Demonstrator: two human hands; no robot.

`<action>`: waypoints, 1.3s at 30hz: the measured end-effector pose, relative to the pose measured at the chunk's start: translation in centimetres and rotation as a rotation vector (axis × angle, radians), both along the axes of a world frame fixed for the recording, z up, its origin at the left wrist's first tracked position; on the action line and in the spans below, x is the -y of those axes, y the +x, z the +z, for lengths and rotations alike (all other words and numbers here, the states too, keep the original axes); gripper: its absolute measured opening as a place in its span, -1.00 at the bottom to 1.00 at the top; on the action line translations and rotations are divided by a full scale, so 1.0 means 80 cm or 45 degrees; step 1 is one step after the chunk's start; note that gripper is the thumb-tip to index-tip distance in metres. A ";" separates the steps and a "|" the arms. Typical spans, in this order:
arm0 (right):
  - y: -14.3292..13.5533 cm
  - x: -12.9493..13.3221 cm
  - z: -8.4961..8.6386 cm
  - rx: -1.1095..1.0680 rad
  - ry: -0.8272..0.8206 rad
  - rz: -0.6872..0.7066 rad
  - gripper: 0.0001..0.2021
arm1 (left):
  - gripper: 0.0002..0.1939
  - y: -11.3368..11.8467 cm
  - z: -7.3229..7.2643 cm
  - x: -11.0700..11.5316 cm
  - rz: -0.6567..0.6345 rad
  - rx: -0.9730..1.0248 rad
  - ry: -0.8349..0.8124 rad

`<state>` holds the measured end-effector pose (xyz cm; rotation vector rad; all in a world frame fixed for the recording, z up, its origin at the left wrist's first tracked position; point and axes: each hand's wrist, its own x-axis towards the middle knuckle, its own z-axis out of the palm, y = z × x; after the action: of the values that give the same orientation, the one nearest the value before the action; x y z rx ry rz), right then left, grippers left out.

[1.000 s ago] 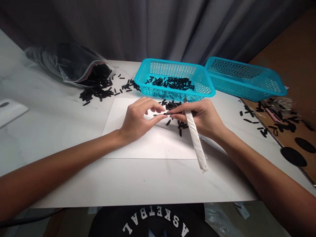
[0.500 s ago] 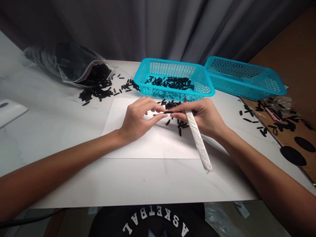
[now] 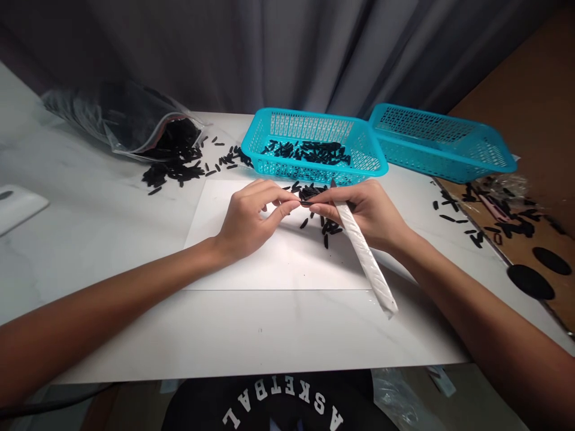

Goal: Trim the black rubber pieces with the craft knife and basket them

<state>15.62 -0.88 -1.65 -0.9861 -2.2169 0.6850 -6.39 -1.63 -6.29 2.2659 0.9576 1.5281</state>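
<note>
Over the white sheet (image 3: pixel 233 276), my left hand (image 3: pixel 249 215) pinches one end of a small, slim black piece (image 3: pixel 306 203) between thumb and fingertips. My right hand (image 3: pixel 372 212) holds the piece's other end between thumb and index finger. Also gripped in my right hand is a long tool (image 3: pixel 366 257) wrapped in white, slanting down toward me. Its dark pointed tip (image 3: pixel 333 183) shows above the index finger; the exact kind of tool is unclear. Beneath and behind my fingertips lies a loose pile of similar black pieces (image 3: pixel 330 227).
A blue basket (image 3: pixel 314 173) with many black pieces stands behind my hands, a second blue basket (image 3: pixel 444 158) to its right. At left, a clear zip bag (image 3: pixel 130 123) spills black pieces. A brown board (image 3: pixel 530 245) at right bears black ovals (image 3: pixel 530 282) and scraps.
My left thumb and fingertips have closed onto the black piece. The lower end of the white-wrapped tool has swung slightly to the right. The whole view has shifted a little.
</note>
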 end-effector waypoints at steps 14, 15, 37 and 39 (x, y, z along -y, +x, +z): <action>0.002 -0.001 -0.005 0.001 -0.003 0.037 -0.80 | -0.83 0.000 0.004 0.001 -0.033 -0.043 -0.075; 0.002 -0.001 -0.005 0.001 -0.008 0.041 -0.80 | -0.83 0.000 0.004 0.001 -0.033 -0.046 -0.077; 0.000 -0.002 -0.007 0.002 -0.016 0.058 -0.69 | -0.78 -0.001 0.006 0.003 -0.060 -0.060 -0.130; -0.001 -0.001 -0.007 0.003 -0.018 0.060 -0.69 | -0.77 -0.001 0.007 0.003 -0.056 -0.067 -0.133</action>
<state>15.54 -0.76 -2.24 -0.9447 -2.2468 0.7223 -6.44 -1.87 -5.73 2.2489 0.9712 1.3737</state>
